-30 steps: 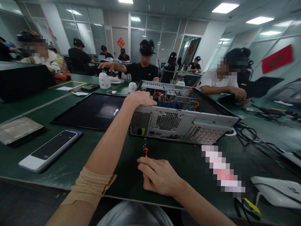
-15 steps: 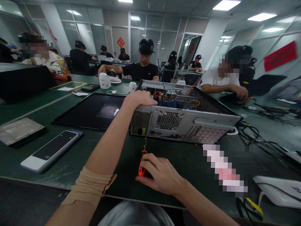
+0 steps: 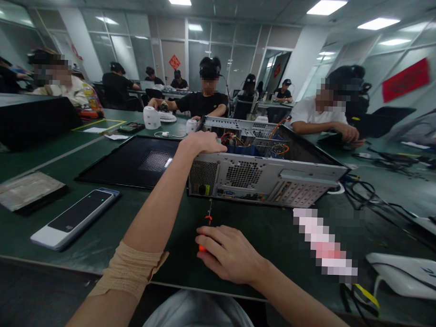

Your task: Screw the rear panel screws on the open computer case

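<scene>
Gripping the orange handle of a screwdriver (image 3: 202, 245), the right hand (image 3: 229, 254) is closed over the bare strip of desk (image 3: 175, 248) between the case (image 3: 260, 179) and the near edge. Green desk lies open on its right, up to a blurred pink-and-white item (image 3: 324, 243); on its left, the left forearm crosses, bounding the room there. The thin metal shaft points at the case's lower edge, but whether the tip touches cannot be told. The left hand (image 3: 204, 143) lies over the case's near top rim at the left corner; its fingers are partly hidden, so how far they close is unclear. The case lies flat, open on top, its grey sheet metal punched with mesh and slots, coloured wires inside. A flat black panel (image 3: 132, 160) with a perforated patch sits just beside it. Ribbed, tan bandage (image 3: 128, 270) wraps the left forearm, near a smooth, round-cornered white-and-black device (image 3: 75, 218). Compared with half a second ago, the right fingers cover more of the handle, while the left hand stays put.
</scene>
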The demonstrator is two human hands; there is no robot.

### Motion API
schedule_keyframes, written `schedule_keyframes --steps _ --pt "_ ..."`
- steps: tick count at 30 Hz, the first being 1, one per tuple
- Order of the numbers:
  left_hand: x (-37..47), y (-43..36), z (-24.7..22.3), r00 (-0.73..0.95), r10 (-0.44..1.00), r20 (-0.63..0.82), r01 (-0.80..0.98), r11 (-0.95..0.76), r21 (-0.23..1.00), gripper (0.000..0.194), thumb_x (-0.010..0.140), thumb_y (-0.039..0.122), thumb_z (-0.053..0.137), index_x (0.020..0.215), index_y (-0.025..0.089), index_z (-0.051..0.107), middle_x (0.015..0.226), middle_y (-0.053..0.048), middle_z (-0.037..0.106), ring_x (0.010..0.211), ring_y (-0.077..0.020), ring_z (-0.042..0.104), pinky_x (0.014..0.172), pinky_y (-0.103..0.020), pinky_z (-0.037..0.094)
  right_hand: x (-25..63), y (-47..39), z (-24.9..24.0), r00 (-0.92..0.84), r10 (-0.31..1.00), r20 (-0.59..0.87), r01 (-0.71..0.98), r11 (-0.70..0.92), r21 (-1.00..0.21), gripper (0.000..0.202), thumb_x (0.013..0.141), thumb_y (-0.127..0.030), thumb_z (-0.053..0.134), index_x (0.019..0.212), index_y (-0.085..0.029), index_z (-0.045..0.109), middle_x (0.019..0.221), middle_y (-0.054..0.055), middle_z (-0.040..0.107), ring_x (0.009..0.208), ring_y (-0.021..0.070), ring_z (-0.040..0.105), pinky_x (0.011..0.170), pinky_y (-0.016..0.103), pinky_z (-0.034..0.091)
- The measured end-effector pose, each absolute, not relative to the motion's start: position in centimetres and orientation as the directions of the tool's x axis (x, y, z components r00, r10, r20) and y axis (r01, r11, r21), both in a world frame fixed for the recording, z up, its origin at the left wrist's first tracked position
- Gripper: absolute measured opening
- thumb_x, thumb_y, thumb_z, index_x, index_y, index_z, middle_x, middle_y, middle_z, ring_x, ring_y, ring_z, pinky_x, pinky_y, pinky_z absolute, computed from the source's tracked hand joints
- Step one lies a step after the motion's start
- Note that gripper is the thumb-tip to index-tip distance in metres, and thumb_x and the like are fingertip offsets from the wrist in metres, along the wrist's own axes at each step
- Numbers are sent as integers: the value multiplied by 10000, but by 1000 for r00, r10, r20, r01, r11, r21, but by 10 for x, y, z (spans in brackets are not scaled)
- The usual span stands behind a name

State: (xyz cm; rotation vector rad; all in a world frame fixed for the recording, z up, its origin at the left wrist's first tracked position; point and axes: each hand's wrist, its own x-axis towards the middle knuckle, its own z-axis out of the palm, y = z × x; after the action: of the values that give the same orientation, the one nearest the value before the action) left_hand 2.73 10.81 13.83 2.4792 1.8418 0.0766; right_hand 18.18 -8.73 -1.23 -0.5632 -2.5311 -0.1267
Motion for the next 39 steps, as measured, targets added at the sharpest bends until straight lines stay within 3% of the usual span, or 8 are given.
schedule_keyframes --steps 4,9,12,15,21,27,33,39 --pt "27 109 137 284 959 14 956 -284 68 811 782 713 422 1415 216 524 1401 -128 570 1221 -375 539 986 -466 418 183 -87 -14 -774 382 505 437 899 -11 278 983 -436 525 1050 -181 614 1150 109 650 866 176 659 709 298 532" --pt "27 107 138 287 958 10 955 -287 75 831 775 713 437 1422 197 515 1414 -144 553 1226 -378 536 987 -469 424 185 -88 -16 -745 448 493 482 874 -66 302 983 -426 523 1134 -173 589 1137 116 609 859 171 639 699 289 541" --pt "27 107 138 294 956 19 953 -294 72 836 781 719 429 1417 184 517 1403 -164 559 1216 -377 546 979 -483 429 185 -88 -16 -738 449 504 466 879 -100 299 972 -437 545 1062 -158 600 1062 96 626 823 159 641 670 268 539" --pt "27 108 137 292 956 28 953 -293 71 800 788 710 436 1401 205 534 1380 -156 583 1195 -365 563 957 -478 443 184 -88 -17 -745 410 526 446 893 -64 269 978 -416 544 1036 -164 617 1037 86 654 811 151 657 672 258 543" --pt "28 106 138 291 957 12 954 -291 72 809 782 701 448 1426 215 517 1395 -127 576 1212 -350 557 968 -427 441 182 -89 -15 -764 373 527 418 908 -37 256 1010 -340 500 1145 -139 585 1142 113 697 978 173 696 803 281 563" --pt "29 106 140 297 955 4 953 -297 56 795 798 684 434 1406 182 542 1391 -148 576 1221 -366 549 962 -442 446 182 -92 -13 -751 429 502 479 877 -33 249 1020 -317 454 1164 -163 586 1242 145 625 886 165 682 719 282 566" --pt "28 109 138 293 956 15 953 -294 72 833 772 711 446 1421 195 530 1389 -149 577 1220 -385 544 964 -466 440 182 -91 -12 -751 411 517 472 882 -15 301 1021 -313 454 1274 -172 532 1127 112 639 914 179 668 689 273 569" --pt "28 109 138 296 955 16 952 -296 77 841 774 713 441 1433 197 518 1391 -146 574 1227 -393 533 978 -486 425 181 -91 -15 -779 383 496 431 902 -19 233 1005 -210 429 1187 -156 565 1210 110 647 985 183 674 801 299 580"
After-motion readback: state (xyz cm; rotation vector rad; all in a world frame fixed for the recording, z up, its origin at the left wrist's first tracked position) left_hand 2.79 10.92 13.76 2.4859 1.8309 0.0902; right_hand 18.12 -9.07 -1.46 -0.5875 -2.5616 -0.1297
